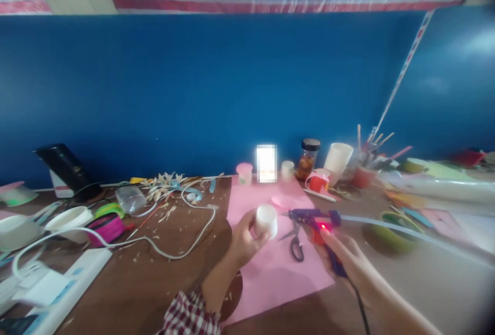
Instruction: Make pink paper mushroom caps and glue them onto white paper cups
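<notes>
My left hand [245, 239] is closed around a small white cup [266, 220], held above a pink sheet [278, 283]. In my right hand [342, 250] is a blue glue gun [309, 215] with a lit red light; its nozzle points left, close to the cup. A long pale glue stick [386, 224] sticks out of the gun's back. Under the nozzle lie dark-handled scissors [297, 248] on the pink sheet. A pink round piece [280, 201] rests just behind the cup.
A white power strip [73, 294] and a white cable [162, 252] lie at left, with wood shavings [164, 185] behind. At the back stand a dark-lidded jar [307, 160], a white cup [337, 162] and a brush holder [363, 176]. A blue partition [193, 87] closes the rear.
</notes>
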Tool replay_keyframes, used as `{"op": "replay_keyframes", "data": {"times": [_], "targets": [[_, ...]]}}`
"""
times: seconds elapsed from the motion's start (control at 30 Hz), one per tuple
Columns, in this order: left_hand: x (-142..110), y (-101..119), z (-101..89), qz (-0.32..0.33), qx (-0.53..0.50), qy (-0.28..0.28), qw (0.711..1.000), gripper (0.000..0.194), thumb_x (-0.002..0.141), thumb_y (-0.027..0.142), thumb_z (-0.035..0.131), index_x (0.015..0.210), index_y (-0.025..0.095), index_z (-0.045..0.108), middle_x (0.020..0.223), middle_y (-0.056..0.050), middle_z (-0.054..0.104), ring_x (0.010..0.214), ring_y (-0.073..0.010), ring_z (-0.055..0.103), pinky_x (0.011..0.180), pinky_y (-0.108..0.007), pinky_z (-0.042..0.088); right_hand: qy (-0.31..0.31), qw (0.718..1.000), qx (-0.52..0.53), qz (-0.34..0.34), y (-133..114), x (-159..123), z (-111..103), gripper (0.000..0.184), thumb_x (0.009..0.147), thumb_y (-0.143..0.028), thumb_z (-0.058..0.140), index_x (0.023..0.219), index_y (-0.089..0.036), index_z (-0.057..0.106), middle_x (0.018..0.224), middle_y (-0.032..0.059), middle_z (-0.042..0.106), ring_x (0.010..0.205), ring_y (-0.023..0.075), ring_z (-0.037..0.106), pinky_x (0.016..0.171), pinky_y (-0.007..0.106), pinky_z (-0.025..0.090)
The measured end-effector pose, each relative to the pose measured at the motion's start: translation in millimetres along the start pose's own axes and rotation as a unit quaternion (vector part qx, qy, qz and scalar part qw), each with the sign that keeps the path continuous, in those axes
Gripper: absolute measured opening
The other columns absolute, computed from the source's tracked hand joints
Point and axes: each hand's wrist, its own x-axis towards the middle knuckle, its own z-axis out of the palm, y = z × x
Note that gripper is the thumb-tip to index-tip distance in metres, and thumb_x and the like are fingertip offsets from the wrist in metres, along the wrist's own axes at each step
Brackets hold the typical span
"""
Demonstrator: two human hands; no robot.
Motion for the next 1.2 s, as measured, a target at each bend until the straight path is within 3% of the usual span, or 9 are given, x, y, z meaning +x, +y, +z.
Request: {"op": "replay_keyframes", "data": {"times": [0.43,0.73,0.97,1.2], "targets": [[1,10,1.6,-0.019,-0.014,-0.011,1.000,0.053,0.067,0.017,0.066,0.118,0.016,0.050,0.114,-0.010,0.059,0.104,-0.0225,0.057,0.092,-0.037,0.047,-0.011,0.980,-0.186,-0.069,10,7,-9,0.044,0.081,-0.057,0.051,0.061,-0.018,0.050,0.044,-0.0047,0.045,0.039,0.0080,0.040,0.039,0.020,0.031],[1,15,1.0,-0.028,-0.049,-0.022,0.998,0.053,0.067,0.017,0.067,0.118,0.016,0.051,0.115,-0.010,0.059,0.105,-0.0233,0.057,0.092,-0.037,0.047,-0.018,0.970,-0.229,-0.074,8,9,-10,0.045,0.081,-0.058,0.048,0.061,-0.019,0.048,0.045,-0.0041,0.046,0.040,0.0095,0.042,0.040,0.022,0.033],[0,15,3.0,-0.042,-0.091,-0.052,0.994,0.052,0.067,0.016,0.067,0.117,0.016,0.053,0.116,-0.010,0.060,0.104,-0.0245,0.058,0.092,-0.036,0.048,0.034,0.965,-0.246,-0.081,5,2,0,0.043,0.076,-0.058,0.054,0.060,-0.019,0.047,0.045,-0.0052,0.043,0.039,0.0089,0.039,0.039,0.021,0.029],[2,17,1.0,-0.058,-0.089,-0.025,0.994,0.051,0.069,0.016,0.066,0.118,0.015,0.051,0.111,-0.009,0.062,0.102,-0.0234,0.059,0.090,-0.037,0.048,0.011,0.940,-0.333,-0.078,2,6,-11,0.040,0.075,-0.055,0.055,0.061,-0.018,0.051,0.047,-0.0046,0.041,0.044,0.0104,0.038,0.042,0.022,0.028]]}}
